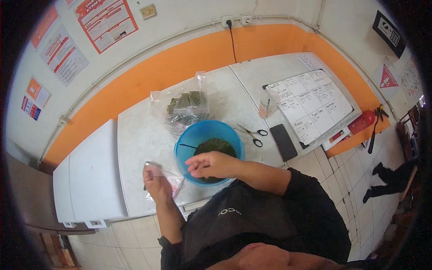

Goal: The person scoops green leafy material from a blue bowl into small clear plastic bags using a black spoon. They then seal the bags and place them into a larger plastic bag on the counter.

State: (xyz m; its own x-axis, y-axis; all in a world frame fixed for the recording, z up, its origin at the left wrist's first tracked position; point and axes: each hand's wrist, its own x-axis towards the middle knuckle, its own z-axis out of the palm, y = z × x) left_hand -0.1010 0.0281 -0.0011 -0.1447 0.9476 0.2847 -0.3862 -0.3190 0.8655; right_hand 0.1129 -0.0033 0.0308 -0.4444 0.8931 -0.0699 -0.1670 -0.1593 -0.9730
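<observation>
My left hand [157, 184] grips a small clear plastic bag [156, 168] left of a blue plastic basin [182, 153]. My right hand [214, 164] is over the basin's near part, fingers apart, with nothing visible in it. Dark green flakes [217, 145] lie in the basin, and a thin dark handle [188, 146] leans in it. Behind the basin, a large clear bag [158, 106] contains dark green sheets [189, 101]. More plastic packaging [175, 184] lies under and beside my left hand.
Open scissors [251, 132], a dark phone [283, 142] and a clear plastic cup [267, 104] lie or stand to the right. Farther right are a whiteboard [314, 104] with writing and a red fire extinguisher [361, 122]. Another person's legs [388, 185] show at the far right.
</observation>
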